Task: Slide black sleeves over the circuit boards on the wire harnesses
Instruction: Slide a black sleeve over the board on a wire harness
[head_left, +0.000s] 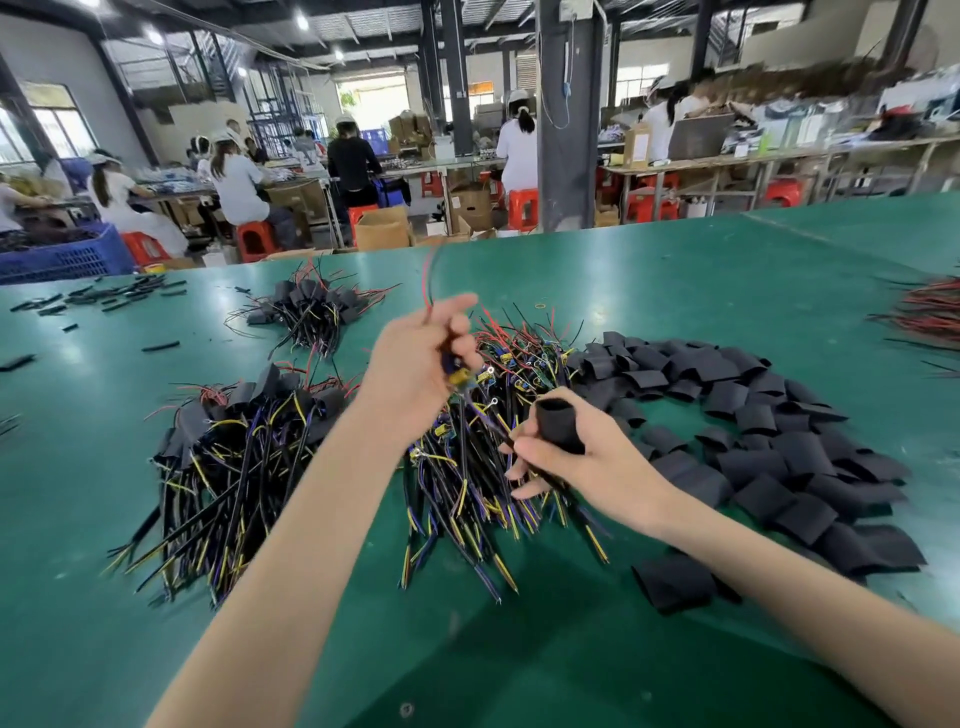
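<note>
the left hand (415, 364) is curled tight round one wire harness (460, 376) and holds it up above the green table (675, 291). the harness's red lead rises past the knuckles. its small circuit board, with a yellow part on it, shows just below the fingers, though motion blur hides the finer detail. the right hand (587, 457) grips a black sleeve (558, 423) between thumb and fingers. the sleeve stands upright with its open mouth up, near the board, lower and to the right, and not yet over it.

under both hands lies a heap of bare harnesses (467, 499), black, yellow and blue wires fanned toward the near edge. to the left are two heaps of sleeved harnesses (234, 457), one near and one farther back. to the right spreads a wide pile of loose flat sleeves (753, 431). short black tube offcuts (119, 293) are scattered at the far left of the table.

beyond the table people sit on red stools (254, 239) at long benches. a cardboard box (641, 148) there carries a white label, too small to read.
</note>
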